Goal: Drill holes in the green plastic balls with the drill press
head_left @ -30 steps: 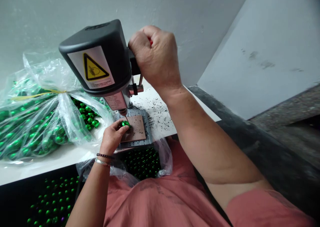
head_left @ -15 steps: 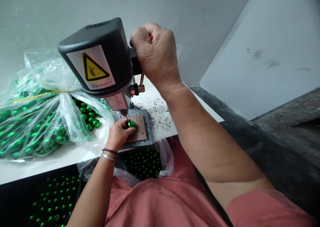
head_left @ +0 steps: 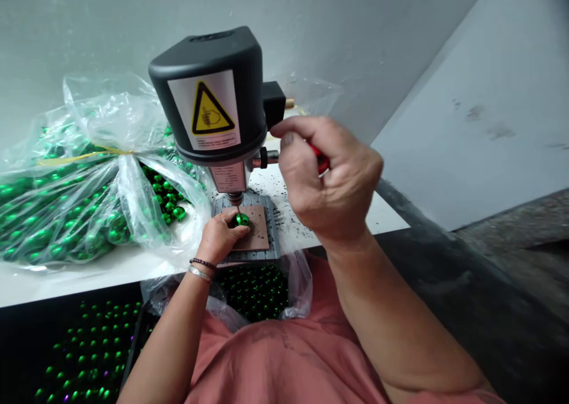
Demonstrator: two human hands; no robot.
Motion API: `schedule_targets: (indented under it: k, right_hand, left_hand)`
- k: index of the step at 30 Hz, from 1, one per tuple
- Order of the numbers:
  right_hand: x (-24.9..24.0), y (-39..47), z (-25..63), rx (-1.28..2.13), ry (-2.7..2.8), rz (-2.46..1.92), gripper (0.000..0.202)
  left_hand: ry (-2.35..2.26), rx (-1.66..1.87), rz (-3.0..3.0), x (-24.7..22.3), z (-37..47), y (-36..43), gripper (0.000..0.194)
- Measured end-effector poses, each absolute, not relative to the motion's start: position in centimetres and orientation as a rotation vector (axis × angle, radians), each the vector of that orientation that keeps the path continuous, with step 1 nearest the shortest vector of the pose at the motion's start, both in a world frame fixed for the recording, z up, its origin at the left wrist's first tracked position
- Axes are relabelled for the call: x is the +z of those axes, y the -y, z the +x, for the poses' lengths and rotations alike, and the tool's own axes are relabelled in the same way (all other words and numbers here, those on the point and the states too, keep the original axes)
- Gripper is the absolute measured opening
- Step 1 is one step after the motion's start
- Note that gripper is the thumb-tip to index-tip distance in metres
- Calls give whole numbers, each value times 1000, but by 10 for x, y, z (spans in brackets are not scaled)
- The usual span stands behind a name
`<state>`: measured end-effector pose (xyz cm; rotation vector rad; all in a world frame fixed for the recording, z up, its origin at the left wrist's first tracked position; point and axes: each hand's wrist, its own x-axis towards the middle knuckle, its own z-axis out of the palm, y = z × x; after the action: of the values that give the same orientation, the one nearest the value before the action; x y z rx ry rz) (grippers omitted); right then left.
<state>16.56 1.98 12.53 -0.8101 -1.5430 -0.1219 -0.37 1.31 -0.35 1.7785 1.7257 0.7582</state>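
A black drill press (head_left: pixel 208 90) with a yellow warning label stands over a brown board (head_left: pixel 258 232) on a grey base (head_left: pixel 273 238). My left hand (head_left: pixel 220 233) pinches a shiny green ball (head_left: pixel 242 220) between thumb and fingers on the board. The drill bit (head_left: pixel 239 208) comes down to the top of that ball; whether it has entered cannot be made out. To the right of the machine, my right hand (head_left: pixel 331 173) is wrapped round the red-knobbed lever (head_left: pixel 320 159).
A clear plastic bag (head_left: pixel 89 214) full of green balls, tied with a yellow strip, lies on the white table (head_left: pixel 178 262) at the left. Dark shavings lie around the base. Below the table edge, more green balls (head_left: pixel 255 291) fill a bag-lined container; others sit lower left.
My right hand has swung down and towards me with the lever. My left hand still holds the ball under the drill bit. The whole view has shifted a little.
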Motion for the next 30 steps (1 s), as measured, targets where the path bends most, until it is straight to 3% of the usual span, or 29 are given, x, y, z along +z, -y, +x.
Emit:
schedule_targets:
  k: [6, 19, 30]
  right_hand:
    - [102, -14, 166, -361, 1554, -780, 23]
    - [82, -8, 163, -326, 1522, -732, 21]
    - [65, -4, 159, -291, 1510, -768, 24]
  left_hand:
    - [-1744, 778, 1773, 2, -1, -12, 28]
    - [-1813, 719, 1789, 6, 1, -9, 37]
    - [-1793, 734, 1819, 7, 1, -7, 24]
